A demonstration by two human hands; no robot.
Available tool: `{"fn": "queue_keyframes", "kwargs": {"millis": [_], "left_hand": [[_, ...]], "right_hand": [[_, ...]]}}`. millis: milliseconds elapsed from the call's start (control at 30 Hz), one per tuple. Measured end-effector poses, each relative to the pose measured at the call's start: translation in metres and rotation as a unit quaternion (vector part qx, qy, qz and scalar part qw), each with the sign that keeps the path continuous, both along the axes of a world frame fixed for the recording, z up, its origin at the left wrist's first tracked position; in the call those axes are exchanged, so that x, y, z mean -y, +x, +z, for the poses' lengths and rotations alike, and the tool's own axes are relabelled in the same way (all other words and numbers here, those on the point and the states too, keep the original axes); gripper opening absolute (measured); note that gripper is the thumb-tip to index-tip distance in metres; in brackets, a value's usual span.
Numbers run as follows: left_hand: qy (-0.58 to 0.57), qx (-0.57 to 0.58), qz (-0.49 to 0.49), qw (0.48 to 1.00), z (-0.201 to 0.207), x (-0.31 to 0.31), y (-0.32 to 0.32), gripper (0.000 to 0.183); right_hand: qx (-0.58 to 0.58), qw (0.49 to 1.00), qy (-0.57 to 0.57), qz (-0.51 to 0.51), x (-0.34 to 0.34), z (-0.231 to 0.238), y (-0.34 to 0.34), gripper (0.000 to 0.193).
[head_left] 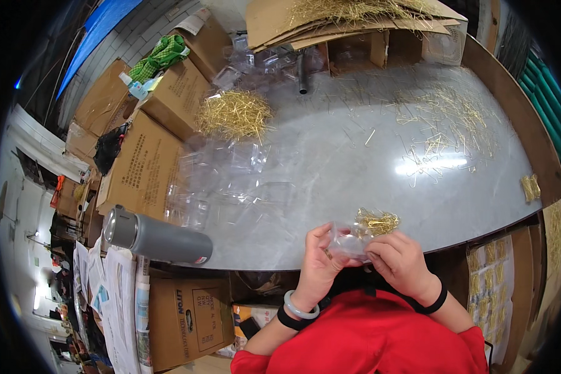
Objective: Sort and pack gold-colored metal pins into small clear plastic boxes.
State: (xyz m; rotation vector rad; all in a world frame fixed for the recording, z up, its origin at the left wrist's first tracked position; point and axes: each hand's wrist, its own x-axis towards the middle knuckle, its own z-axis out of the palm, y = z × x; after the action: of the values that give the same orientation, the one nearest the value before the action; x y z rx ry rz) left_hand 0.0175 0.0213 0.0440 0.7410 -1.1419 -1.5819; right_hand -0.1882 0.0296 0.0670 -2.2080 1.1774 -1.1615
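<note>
Clear container [348, 244] was gripped by left hand [318, 268], edge pinched by right hand [403, 257]; fill couldn't be told. Hook bundle [379, 221] was parked just beyond; loose hooks [445, 121], farther out, were left unbundled.

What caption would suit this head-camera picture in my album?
Left hand and right hand hold a clear plastic package beside gold-coloured wire hooks on a grey table.
</note>
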Motion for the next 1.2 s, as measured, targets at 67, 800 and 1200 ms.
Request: {"fn": "queue_keyframes", "kwargs": {"millis": [67, 800, 1200], "left_hand": [[-0.011, -0.017, -0.011, 1.000, -0.005, -0.004, -0.005, 0.065], [-0.143, 0.051, -0.007, 0.988, -0.007, -0.012, 0.000, 0.065], [-0.079, -0.018, -0.047, 0.996, -0.012, -0.014, -0.005, 0.036]], "right_hand": [[-0.047, 0.995, -0.077, -0.037, 0.003, 0.004, 0.003, 0.022], [0.015, 0.997, -0.079, 0.012, -0.002, 0.006, 0.009, 0.027], [0.042, 0.994, -0.102, -0.015, -0.005, -0.003, 0.013, 0.022]]}}
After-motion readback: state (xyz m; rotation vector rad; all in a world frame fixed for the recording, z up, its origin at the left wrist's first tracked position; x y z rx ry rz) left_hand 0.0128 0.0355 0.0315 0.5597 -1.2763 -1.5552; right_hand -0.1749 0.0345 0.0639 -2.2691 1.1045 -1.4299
